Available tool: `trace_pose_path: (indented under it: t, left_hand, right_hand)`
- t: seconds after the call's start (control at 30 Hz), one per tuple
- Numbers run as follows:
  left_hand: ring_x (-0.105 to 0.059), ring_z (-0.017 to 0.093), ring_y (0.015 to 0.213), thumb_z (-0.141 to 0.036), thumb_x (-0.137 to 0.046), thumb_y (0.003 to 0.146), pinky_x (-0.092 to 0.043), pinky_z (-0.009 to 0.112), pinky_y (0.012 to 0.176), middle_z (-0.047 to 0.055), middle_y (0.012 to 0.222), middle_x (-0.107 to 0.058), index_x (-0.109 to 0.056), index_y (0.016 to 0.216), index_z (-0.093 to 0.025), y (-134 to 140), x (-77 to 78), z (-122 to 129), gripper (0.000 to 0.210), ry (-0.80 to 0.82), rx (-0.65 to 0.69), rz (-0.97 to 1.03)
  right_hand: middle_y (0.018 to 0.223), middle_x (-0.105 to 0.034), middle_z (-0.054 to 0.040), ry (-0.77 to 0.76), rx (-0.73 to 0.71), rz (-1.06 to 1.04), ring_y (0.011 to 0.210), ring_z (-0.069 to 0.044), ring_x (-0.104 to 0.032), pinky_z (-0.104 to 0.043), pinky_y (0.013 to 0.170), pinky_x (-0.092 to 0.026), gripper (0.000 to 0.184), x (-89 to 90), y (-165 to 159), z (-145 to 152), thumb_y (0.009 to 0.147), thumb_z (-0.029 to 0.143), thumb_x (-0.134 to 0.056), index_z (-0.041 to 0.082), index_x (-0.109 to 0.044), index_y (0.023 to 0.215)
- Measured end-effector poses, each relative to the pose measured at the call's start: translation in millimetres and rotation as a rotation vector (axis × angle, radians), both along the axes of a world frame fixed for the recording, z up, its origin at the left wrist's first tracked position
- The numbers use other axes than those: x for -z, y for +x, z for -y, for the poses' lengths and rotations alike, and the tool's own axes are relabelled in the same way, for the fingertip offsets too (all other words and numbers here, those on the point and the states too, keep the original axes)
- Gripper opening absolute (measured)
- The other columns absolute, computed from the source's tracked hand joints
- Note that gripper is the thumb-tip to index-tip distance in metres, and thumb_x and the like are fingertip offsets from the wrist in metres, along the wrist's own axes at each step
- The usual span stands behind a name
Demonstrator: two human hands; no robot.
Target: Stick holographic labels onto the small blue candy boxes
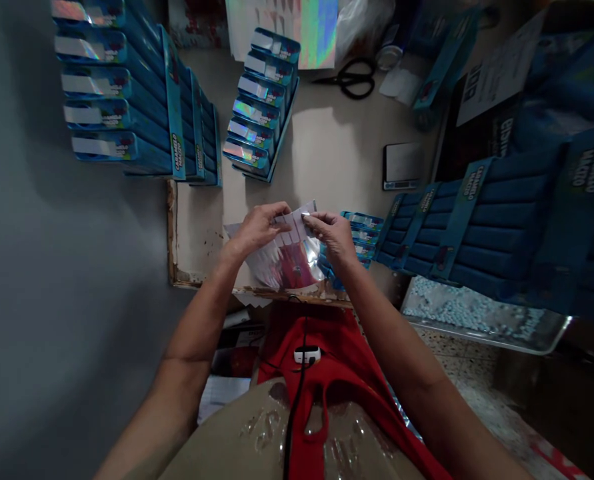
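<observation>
A shiny silver sheet of labels (277, 263) is bent between my hands, its white strips toward the top and a red reflection on its lower part. My left hand (259, 230) grips the sheet's upper left, fingers curled over it. At its upper right edge, my right hand (334, 235) pinches the sheet between thumb and forefinger; whether a single label is lifted there I cannot tell. Just beside my right hand stands a small row of blue packs (364, 237), partly hidden by it. Beyond my hands is a tray of blue boxes (259, 113) with shiny labels on their ends.
Stacked blue boxes stand at left (147, 113) and right (481, 227). Black scissors (354, 79), more iridescent sheets (317, 33) and a small scale (401, 165) lie on the table (321, 147). A clear tub of pale blue pellets (467, 310) sits lower right. A wall borders the left.
</observation>
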State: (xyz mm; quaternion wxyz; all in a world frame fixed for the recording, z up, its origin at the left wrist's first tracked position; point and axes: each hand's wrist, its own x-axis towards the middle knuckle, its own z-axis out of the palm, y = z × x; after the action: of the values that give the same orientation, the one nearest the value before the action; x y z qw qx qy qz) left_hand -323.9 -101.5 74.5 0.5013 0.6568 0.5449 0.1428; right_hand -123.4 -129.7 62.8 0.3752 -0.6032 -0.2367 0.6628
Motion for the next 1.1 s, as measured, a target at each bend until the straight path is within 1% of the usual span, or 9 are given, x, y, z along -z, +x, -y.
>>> trace_pose_path:
  t: [0.17, 0.27, 0.43, 0.6, 0.73, 0.83, 0.93, 1.03, 1.1]
  left_hand:
    - [-0.065, 0.018, 0.086, -0.017, -0.07, 0.085, -0.045, 0.028, 0.075, 0.003, 0.092, -0.074, -0.072, 0.097, -0.019, 4, -2.4, 0, 0.012, 0.022, 0.008, -0.085]
    - [-0.067, 0.02, 0.087, -0.021, -0.071, 0.088, -0.047, 0.03, 0.076, 0.005, 0.095, -0.076, -0.074, 0.102, -0.021, 9, -7.1, -2, 0.014, 0.048, 0.003, -0.226]
    - [-0.07, 0.025, 0.092, -0.023, -0.07, 0.09, -0.049, 0.034, 0.08, 0.007, 0.096, -0.077, -0.077, 0.112, -0.025, 7, -16.8, -19, 0.023, 0.036, 0.039, -0.466]
    - [-0.071, 0.027, 0.093, -0.025, -0.069, 0.09, -0.05, 0.035, 0.081, 0.006, 0.085, -0.075, -0.079, 0.102, -0.028, -16, 9.6, -33, 0.016, 0.07, 0.079, -0.518]
    - [-0.069, 0.03, 0.099, -0.021, -0.081, 0.077, -0.052, 0.038, 0.088, 0.009, 0.089, -0.074, -0.077, 0.086, -0.023, -26, 35.1, -33, 0.011, 0.205, 0.015, -0.348]
    - [-0.067, 0.029, 0.11, -0.024, -0.082, 0.08, -0.05, 0.041, 0.101, 0.01, 0.104, -0.076, -0.076, 0.091, -0.022, -8, 33.0, -22, 0.013, 0.229, -0.206, -0.157]
    - [-0.071, 0.024, 0.103, -0.038, -0.082, 0.083, -0.055, 0.038, 0.096, 0.009, 0.103, -0.076, -0.073, 0.106, -0.02, 27, 22.9, -1, 0.03, -0.011, -0.382, 0.212]
    - [-0.073, 0.022, 0.105, -0.044, -0.092, 0.071, -0.057, 0.035, 0.095, 0.01, 0.11, -0.076, -0.066, 0.12, -0.02, 60, 20.5, 20, 0.06, -0.291, -0.453, 0.609]
    - [-0.073, 0.022, 0.106, -0.044, -0.094, 0.067, -0.058, 0.035, 0.095, 0.011, 0.11, -0.076, -0.066, 0.118, -0.02, 75, 23.9, 31, 0.063, -0.383, -0.529, 0.732]
  right_hand:
    - [0.063, -0.059, 0.0041, -0.167, -0.026, -0.069, 0.054, -0.007, -0.043, -0.021, 0.047, -0.03, 0.039, -0.4, 0, -6, 0.062, 0.045, -0.094, 0.019, -0.069, 0.077]
    - [0.061, -0.053, 0.0074, -0.286, 0.016, -0.239, 0.047, -0.003, -0.034, -0.019, 0.041, -0.019, 0.036, -6.1, -1, -10, 0.066, 0.037, -0.092, 0.019, -0.062, 0.076]
    - [0.069, -0.056, 0.0074, -0.406, 0.012, -0.652, 0.047, 0.0, -0.03, -0.012, 0.04, -0.023, 0.03, -30.6, 12, -21, 0.081, 0.025, -0.083, 0.02, -0.053, 0.079]
    - [0.071, -0.053, 0.0073, -0.341, 0.02, -0.674, 0.05, -0.002, -0.028, -0.013, 0.043, -0.022, 0.025, -50.0, 35, -31, 0.088, 0.026, -0.073, 0.021, -0.051, 0.078]
    - [0.073, -0.057, 0.0047, -0.33, 0.004, -0.524, 0.052, -0.005, -0.031, -0.02, 0.046, -0.025, 0.02, -54.4, 41, -26, 0.082, 0.03, -0.074, 0.022, -0.056, 0.078]
    - [0.071, -0.059, 0.0039, -0.358, 0.024, -0.487, 0.054, -0.007, -0.034, -0.022, 0.048, -0.03, 0.022, -54.1, 43, -17, 0.075, 0.03, -0.078, 0.023, -0.058, 0.079]
    - [0.071, -0.06, 0.004, -0.423, 0.062, -0.565, 0.053, -0.007, -0.033, -0.02, 0.047, -0.031, 0.021, -53.3, 46, -6, 0.074, 0.027, -0.079, 0.022, -0.059, 0.079]
    - [0.071, -0.06, 0.0042, -0.498, 0.109, -0.666, 0.053, -0.005, -0.032, -0.015, 0.045, -0.029, 0.021, -53.6, 48, 4, 0.072, 0.023, -0.08, 0.02, -0.061, 0.08]
    - [0.071, -0.06, 0.0041, -0.524, 0.131, -0.711, 0.053, -0.004, -0.033, -0.013, 0.043, -0.029, 0.023, -53.6, 48, 11, 0.07, 0.021, -0.081, 0.02, -0.062, 0.082]
